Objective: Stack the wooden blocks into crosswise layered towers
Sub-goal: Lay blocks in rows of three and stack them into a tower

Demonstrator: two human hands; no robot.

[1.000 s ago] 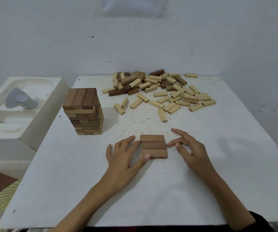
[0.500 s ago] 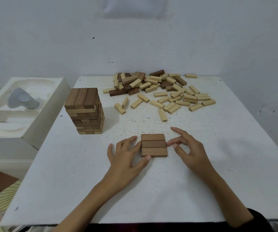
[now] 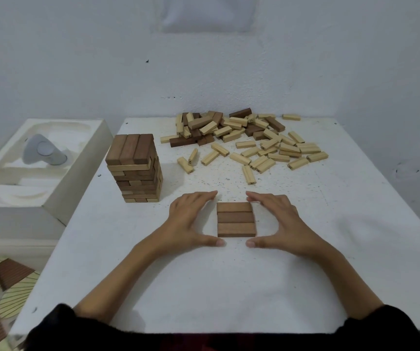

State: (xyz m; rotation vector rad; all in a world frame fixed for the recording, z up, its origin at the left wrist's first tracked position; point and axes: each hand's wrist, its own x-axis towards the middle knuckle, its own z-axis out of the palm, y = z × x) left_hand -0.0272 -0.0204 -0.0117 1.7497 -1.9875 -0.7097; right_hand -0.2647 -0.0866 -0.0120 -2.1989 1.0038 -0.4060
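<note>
Three dark blocks lie flat, side by side, on the counter between the two hands. The left hand and the right hand are both spread, with fingers straight and thumbs stretched out, and they frame the row like brackets. I cannot tell whether either hand touches the wood. Beyond the left hand stands a tower of crosswise layers with dark blocks on top. Beyond the right hand, well apart, a loose pile of light and dark pieces lies scattered.
</note>
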